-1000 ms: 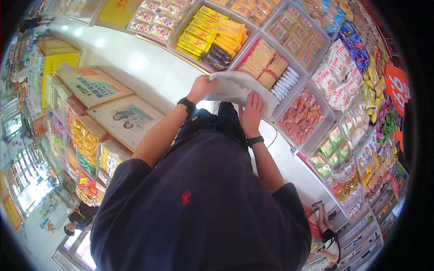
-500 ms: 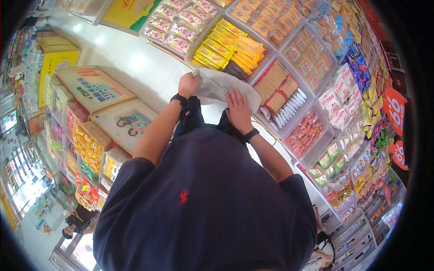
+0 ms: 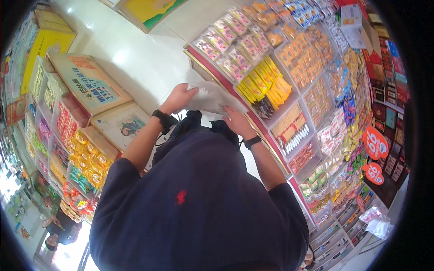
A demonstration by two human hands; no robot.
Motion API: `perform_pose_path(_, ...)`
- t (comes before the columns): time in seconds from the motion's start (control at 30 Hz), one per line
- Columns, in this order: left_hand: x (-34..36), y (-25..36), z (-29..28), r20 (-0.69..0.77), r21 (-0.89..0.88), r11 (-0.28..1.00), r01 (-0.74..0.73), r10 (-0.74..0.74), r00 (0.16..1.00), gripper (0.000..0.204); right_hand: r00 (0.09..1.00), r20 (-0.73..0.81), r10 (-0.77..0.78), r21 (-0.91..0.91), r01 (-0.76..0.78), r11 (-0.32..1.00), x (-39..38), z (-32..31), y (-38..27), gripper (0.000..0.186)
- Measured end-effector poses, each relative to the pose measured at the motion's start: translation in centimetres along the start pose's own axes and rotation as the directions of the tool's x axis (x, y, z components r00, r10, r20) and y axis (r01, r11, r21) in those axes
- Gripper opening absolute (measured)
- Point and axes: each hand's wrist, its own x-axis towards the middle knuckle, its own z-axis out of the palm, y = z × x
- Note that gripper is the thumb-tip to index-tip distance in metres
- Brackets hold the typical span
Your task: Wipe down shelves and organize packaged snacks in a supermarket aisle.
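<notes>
A pale grey cloth (image 3: 205,95) is stretched between my two hands, above the aisle and beside the edge of the right-hand display. My left hand (image 3: 183,96) is closed on its left end. At the lower right edge, my right hand (image 3: 238,122) grips the cloth with bent fingers; part of the thumb side is hard to make out. Closest to the cloth is a clear bin with yellow snack packets (image 3: 264,81) and a few dark ones. Below it lies a bin of tan sticks with red bands (image 3: 289,124).
Bins of pink-and-white packets (image 3: 235,43) and orange packets (image 3: 305,58) fill the right display, with orange-red price signs (image 3: 375,142) beyond. To my left stand printed cartons (image 3: 88,83) and bins of yellow packets (image 3: 88,156). Another person (image 3: 63,230) is at the lower left.
The right display now sits farther right and lower in view, and my hands and the cloth are off its bins. My right hand has gone from lying flat on the cloth to holding its edge.
</notes>
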Motion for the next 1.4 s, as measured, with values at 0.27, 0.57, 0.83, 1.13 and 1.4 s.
perform_pose_path(0.27,-5.8,6.5,-10.6,-0.356,0.151,0.988,-0.019,0.072,0.932,0.035,0.951,-0.047,-0.307,0.349,0.304,0.887,11.3,-4.3,-19.2,0.036)
perform_pose_path(0.57,-6.9,11.6,-17.8,-0.511,-0.077,0.958,-0.275,0.199,0.836,0.031,0.908,0.049,-0.416,0.449,0.352,0.821,24.0,-4.3,-30.3,0.047)
perform_pose_path(0.83,-2.2,15.4,-31.7,-0.597,0.515,0.854,0.077,0.293,0.747,0.018,0.814,-0.205,-0.543,0.294,0.581,0.759,38.0,-7.2,-38.3,0.065)
perform_pose_path(1.13,3.7,22.6,-42.6,-0.347,0.704,0.709,-0.041,0.393,0.852,0.015,0.701,0.200,-0.685,0.033,0.694,0.720,52.3,-13.6,-43.7,0.037)
perform_pose_path(1.4,6.0,20.4,-51.1,-0.481,0.383,0.899,-0.212,0.390,0.785,0.035,0.806,0.156,-0.571,0.309,0.510,0.803,59.7,-13.8,-47.0,0.033)
